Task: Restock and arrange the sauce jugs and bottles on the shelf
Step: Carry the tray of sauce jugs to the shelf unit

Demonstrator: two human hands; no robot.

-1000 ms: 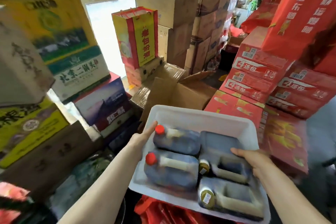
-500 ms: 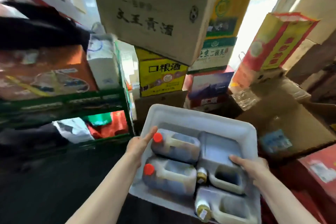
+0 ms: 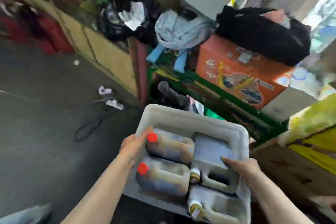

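I carry a white plastic tray (image 3: 183,118) in front of me with both hands. Several sauce jugs lie flat in it: two dark jugs with red caps (image 3: 170,146) (image 3: 163,178) on the left, two jugs with gold caps and big handles (image 3: 212,152) (image 3: 216,205) on the right. My left hand (image 3: 133,143) grips the tray's left rim, thumb over the edge beside a red cap. My right hand (image 3: 243,168) grips the right rim, thumb lying on a gold-capped jug. The picture is blurred by motion.
A green metal shelf (image 3: 223,96) stands just beyond the tray, holding an orange carton (image 3: 238,71), a black bag (image 3: 263,36) and a pale blue cloth (image 3: 178,29). Yellow boxes (image 3: 312,132) sit at right. Grey floor (image 3: 45,114) with a power strip and cable (image 3: 112,103) lies left.
My view has swung left from the stacked liquor cartons to the green shelf and open floor. The tray and both hands keep their hold.
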